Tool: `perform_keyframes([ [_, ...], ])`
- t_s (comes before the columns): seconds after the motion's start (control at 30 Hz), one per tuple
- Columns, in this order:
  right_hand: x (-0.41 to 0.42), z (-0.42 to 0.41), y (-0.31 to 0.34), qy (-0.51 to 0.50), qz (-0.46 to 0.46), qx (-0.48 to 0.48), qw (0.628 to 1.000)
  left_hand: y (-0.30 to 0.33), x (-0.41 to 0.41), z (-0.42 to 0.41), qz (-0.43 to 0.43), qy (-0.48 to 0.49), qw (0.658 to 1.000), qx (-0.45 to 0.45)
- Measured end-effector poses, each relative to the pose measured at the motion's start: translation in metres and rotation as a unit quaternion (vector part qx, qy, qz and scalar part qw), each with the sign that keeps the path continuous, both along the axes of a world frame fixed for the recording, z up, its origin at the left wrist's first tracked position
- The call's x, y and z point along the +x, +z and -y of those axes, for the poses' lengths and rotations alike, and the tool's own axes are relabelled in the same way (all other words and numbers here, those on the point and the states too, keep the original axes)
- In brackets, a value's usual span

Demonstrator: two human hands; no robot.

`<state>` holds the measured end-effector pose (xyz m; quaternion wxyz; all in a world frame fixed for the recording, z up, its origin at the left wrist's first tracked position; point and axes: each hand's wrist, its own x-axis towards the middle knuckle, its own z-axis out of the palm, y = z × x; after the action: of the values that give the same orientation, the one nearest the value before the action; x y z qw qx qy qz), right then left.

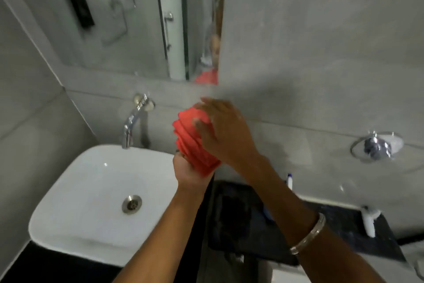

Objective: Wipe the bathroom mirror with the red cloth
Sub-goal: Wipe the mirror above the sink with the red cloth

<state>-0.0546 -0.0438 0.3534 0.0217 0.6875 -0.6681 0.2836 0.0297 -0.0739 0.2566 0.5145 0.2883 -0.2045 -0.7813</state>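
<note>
The red cloth [192, 142] is folded into a thick stack of layers, held up in front of me above the right edge of the basin. My left hand [187, 171] grips its lower end from below. My right hand [223, 131] lies over its top right side, fingers spread across the folds. The bathroom mirror [128, 18] hangs on the grey wall above the tap, up and left of the cloth; its right edge reflects a bit of red. Both hands are well below the glass and do not touch it.
A white basin [91, 191] with a metal drain [131, 204] sits at lower left under a chrome tap [133, 122]. A dark counter [252, 218] runs to the right with a white object [368, 220] on it. A chrome wall fitting [376, 146] is at right.
</note>
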Motion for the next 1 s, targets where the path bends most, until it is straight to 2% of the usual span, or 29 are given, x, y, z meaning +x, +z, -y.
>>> perform_keyframes([
  [0.07, 0.000, 0.012, 0.021, 0.063, -0.084, 0.042, 0.994, 0.033, 0.004, 0.017, -0.107, -0.052, 0.993, 0.015],
  [0.13, 0.000, 0.027, 0.054, 0.109, -0.056, 0.040, 0.992, 0.080, 0.011, 0.028, -0.193, -0.104, 0.976, -0.010],
  [0.17, -0.001, 0.034, 0.072, 0.120, -0.007, 0.031, 0.992, 0.100, 0.013, 0.031, -0.202, -0.117, 0.971, -0.043],
  [0.23, 0.001, 0.039, 0.110, 0.139, 0.076, 0.022, 0.987, 0.141, 0.014, 0.036, -0.168, -0.105, 0.971, -0.131],
  [0.33, 0.004, 0.037, 0.158, 0.214, 0.170, -0.002, 0.962, 0.200, 0.017, 0.046, -0.166, -0.111, 0.963, -0.180],
  [0.43, 0.010, 0.047, 0.213, 0.257, 0.181, 0.002, 0.949, 0.263, 0.012, 0.055, -0.233, -0.051, 0.943, -0.233],
  [0.53, 0.010, 0.063, 0.270, 0.199, 0.070, -0.068, 0.975, 0.321, 0.005, 0.065, -0.324, 0.007, 0.910, -0.260],
  [0.63, -0.016, 0.079, 0.327, 0.074, -0.041, -0.244, 0.966, 0.374, -0.006, 0.089, -0.320, 0.116, 0.893, -0.295],
  [0.7, -0.047, 0.088, 0.366, -0.013, -0.066, -0.341, 0.937, 0.415, -0.010, 0.108, -0.248, 0.164, 0.901, -0.317],
  [0.77, -0.082, 0.099, 0.399, -0.092, -0.118, -0.372, 0.916, 0.451, -0.014, 0.127, -0.088, 0.231, 0.896, -0.369],
  [0.8, -0.099, 0.104, 0.410, -0.122, -0.146, -0.367, 0.910, 0.466, -0.018, 0.140, 0.024, 0.267, 0.877, -0.399],
  [0.83, -0.114, 0.110, 0.416, -0.143, -0.174, -0.357, 0.907, 0.477, -0.023, 0.155, 0.168, 0.300, 0.832, -0.435],
  [0.87, -0.126, 0.117, 0.417, -0.158, -0.202, -0.351, 0.901, 0.485, -0.027, 0.166, 0.318, 0.339, 0.753, -0.466],
  [0.9, -0.136, 0.125, 0.415, -0.170, -0.235, -0.356, 0.888, 0.490, -0.031, 0.180, 0.448, 0.384, 0.643, -0.489],
  [0.93, -0.143, 0.132, 0.412, -0.179, -0.265, -0.370, 0.872, 0.494, -0.035, 0.190, 0.517, 0.417, 0.553, -0.503],
  [0.97, -0.147, 0.138, 0.410, -0.187, -0.286, -0.386, 0.857, 0.499, -0.038, 0.198, 0.533, 0.439, 0.506, -0.516],
  [1.0, -0.149, 0.142, 0.408, -0.192, -0.293, -0.400, 0.847, 0.503, -0.041, 0.203, 0.540, 0.455, 0.481, -0.520],
])
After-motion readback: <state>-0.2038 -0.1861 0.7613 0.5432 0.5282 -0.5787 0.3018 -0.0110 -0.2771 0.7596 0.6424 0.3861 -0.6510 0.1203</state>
